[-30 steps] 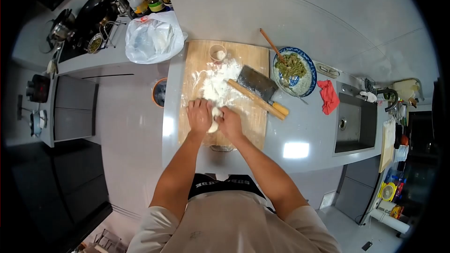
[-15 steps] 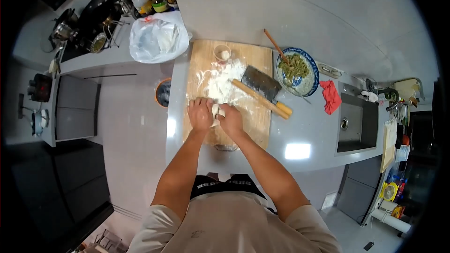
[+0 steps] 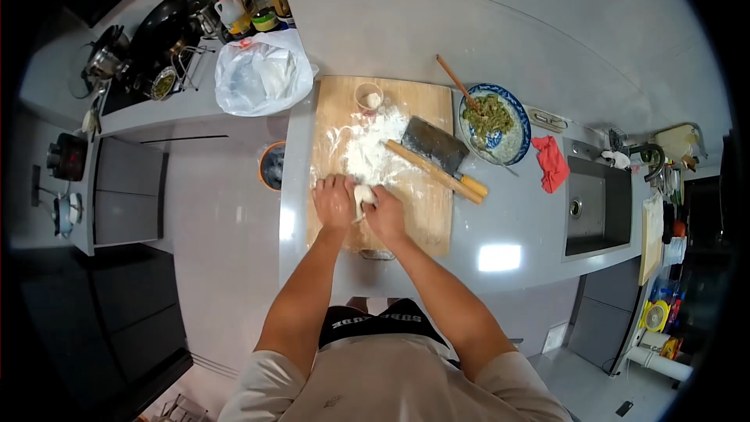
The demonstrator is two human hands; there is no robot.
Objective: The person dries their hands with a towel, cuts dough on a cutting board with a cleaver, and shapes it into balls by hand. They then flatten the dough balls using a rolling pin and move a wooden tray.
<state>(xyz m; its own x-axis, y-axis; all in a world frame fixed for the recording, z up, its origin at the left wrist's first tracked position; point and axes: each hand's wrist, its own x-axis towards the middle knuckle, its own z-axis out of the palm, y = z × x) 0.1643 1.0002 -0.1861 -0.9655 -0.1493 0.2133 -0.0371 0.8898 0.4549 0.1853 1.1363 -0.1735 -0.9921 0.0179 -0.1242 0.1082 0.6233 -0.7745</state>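
Note:
A pale lump of dough [image 3: 362, 197] lies low on the floured wooden board [image 3: 422, 228], between my two hands. My left hand [image 3: 334, 202] is curled against the dough's left side, its fingers pressed together. From the right, my right hand [image 3: 386, 212] grips the dough with bent fingers, thumb side toward it. The undersides of both hands are hidden. White flour [image 3: 373, 147] is spread just beyond them. A wooden rolling pin [image 3: 433, 171] lies slantwise to the right, beside a broad-bladed cleaver [image 3: 434, 143] with a yellowish handle.
A small cup [image 3: 369, 96] stands at the board's far edge. To the right are a blue-rimmed bowl [image 3: 516, 148] of green filling with a wooden stick, a red cloth [image 3: 551, 164] and a sink [image 3: 598, 207]. A white plastic bag [image 3: 264, 74] sits at far left.
The dough looks more rounded and upright between my hands, which have shifted slightly. The whole view has moved a little, with the board appearing lower.

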